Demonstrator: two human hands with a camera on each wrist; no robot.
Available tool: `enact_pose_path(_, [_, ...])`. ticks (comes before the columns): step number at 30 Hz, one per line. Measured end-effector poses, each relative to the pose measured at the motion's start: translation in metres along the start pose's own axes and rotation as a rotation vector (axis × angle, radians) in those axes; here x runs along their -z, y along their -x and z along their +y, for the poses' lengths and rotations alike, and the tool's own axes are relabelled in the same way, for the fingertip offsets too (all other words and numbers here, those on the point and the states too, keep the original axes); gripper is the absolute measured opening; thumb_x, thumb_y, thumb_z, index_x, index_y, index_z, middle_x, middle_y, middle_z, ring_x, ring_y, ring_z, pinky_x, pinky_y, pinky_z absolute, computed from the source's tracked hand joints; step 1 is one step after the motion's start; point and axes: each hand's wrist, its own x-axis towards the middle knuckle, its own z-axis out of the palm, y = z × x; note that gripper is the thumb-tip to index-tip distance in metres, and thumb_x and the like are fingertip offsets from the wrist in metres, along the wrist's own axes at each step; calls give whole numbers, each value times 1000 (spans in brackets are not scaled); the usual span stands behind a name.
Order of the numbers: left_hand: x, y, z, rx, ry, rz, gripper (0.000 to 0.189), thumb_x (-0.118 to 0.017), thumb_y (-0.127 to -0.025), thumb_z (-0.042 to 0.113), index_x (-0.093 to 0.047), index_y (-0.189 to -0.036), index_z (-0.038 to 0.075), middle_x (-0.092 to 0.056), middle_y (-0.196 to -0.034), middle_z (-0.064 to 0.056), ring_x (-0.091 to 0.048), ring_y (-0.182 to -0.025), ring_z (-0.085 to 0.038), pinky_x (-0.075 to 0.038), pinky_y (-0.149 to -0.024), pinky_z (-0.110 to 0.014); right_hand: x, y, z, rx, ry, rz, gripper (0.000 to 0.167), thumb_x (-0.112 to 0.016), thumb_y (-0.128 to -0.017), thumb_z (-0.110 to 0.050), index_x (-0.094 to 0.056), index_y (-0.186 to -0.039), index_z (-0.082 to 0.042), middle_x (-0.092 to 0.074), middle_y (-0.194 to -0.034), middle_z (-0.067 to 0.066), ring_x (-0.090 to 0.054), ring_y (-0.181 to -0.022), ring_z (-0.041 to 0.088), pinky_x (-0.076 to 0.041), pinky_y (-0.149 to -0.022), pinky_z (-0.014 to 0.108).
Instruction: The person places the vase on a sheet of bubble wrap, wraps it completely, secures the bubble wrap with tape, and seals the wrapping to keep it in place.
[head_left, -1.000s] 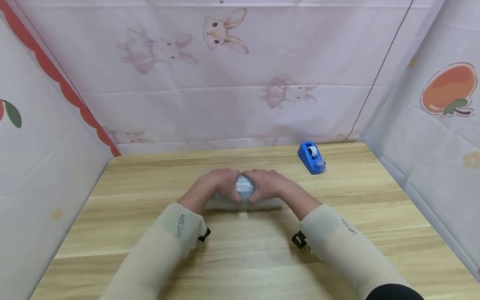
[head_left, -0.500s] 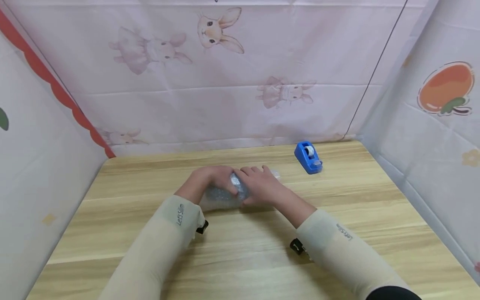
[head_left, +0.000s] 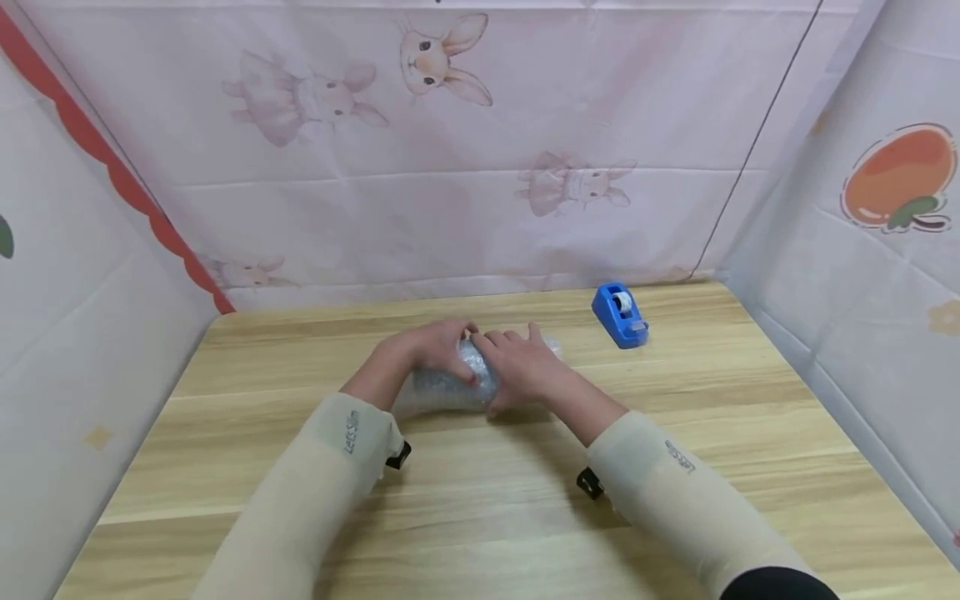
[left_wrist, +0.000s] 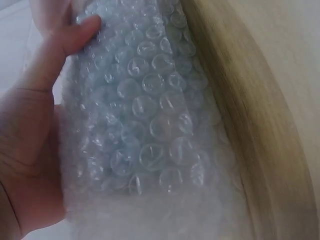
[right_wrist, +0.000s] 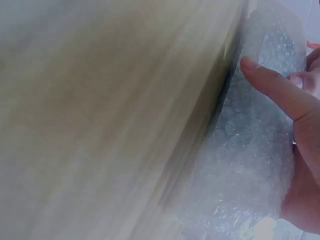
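Note:
A bundle rolled in clear bubble wrap (head_left: pixel 448 392) lies lengthwise across the wooden table, ahead of the person. My left hand (head_left: pixel 435 347) grips it just left of its middle, thumb on the near side and fingers over the back. Close beside it, my right hand (head_left: pixel 522 368) holds the right part, its fingertips near those of the left. In the left wrist view the left thumb rests on the bubbles of the wrap (left_wrist: pixel 145 107). The right thumb lies along the wrap (right_wrist: pixel 240 150) in the right wrist view. What is inside the bundle cannot be made out.
A blue tape dispenser (head_left: pixel 620 317) with a white roll stands on the table (head_left: pixel 480 508) toward the back right. A printed cloth wall (head_left: pixel 450 225) rises behind the table, with more cloth walls at both sides.
Both hands stay on the bubble-wrapped bundle. The right hand has shifted slightly left with its fingers more spread, and more of the bundle shows under the left hand.

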Motion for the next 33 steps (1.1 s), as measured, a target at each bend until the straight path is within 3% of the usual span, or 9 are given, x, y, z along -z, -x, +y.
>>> enact_pose_path(5, [-4, 6, 3, -118, -98, 148, 85, -85, -70, 36, -46, -140, 9, -48, -134, -8, -47, -118, -25, -46, -94, -39, 2, -7, 2, -10, -1, -31, 120, -82, -61, -66, -25, -154, -18, -43, -150, 5, -45, -134, 31, -25, -108, 69])
enact_pose_path(10, [-9, 14, 9, -159, -176, 232, 72, -85, -73, 31, -53, -135, 12, -52, -129, -5, -51, -114, -22, -47, -94, -38, 2, -12, 3, -30, -13, -54, 113, -81, -67, -57, -24, -156, -16, -41, -153, 5, -45, -134, 31, -23, -109, 69])
enact_pose_path(15, [-14, 23, 16, -158, -235, 259, 69, -78, -83, 26, -47, -143, 13, -52, -139, -6, -52, -124, -23, -45, -102, -41, 2, -15, 5, -48, -36, -66, 102, -78, -72, -48, -27, -154, -14, -40, -154, 3, -44, -135, 30, -23, -110, 69])
enact_pose_path(19, [-21, 30, 20, -146, -342, 253, 81, -73, -87, 33, -32, -153, 8, -48, -147, -10, -48, -132, -26, -39, -109, -46, 2, -18, 7, -60, -93, -72, 97, -79, -72, -44, -32, -152, -14, -45, -149, 3, -46, -134, 30, -22, -111, 68])
enact_pose_path(25, [-36, 33, 23, -95, -423, 257, 116, -85, -72, 44, -15, -157, 5, -34, -155, -13, -34, -142, -31, -26, -112, -63, 4, -20, 10, -69, -156, -79, 99, -79, -70, -41, -32, -152, -15, -49, -145, 4, -49, -130, 30, -22, -110, 68])
enact_pose_path(29, [-46, 29, 21, -59, -494, 316, 126, -89, -65, 49, -14, -157, 6, -34, -154, -13, -35, -140, -32, -29, -111, -59, 4, -21, 11, -67, -183, -66, 95, -80, -68, -41, -37, -149, -14, -52, -140, 5, -53, -124, 31, -25, -109, 68])
enact_pose_path(33, [-54, 24, 16, -45, -575, 387, 119, -89, -67, 46, -18, -156, 10, -40, -146, -12, -43, -131, -34, -36, -107, -54, 0, -23, 13, -50, -217, -47, 88, -81, -68, -40, -43, -143, -14, -57, -130, 5, -58, -109, 27, -40, -102, 58])
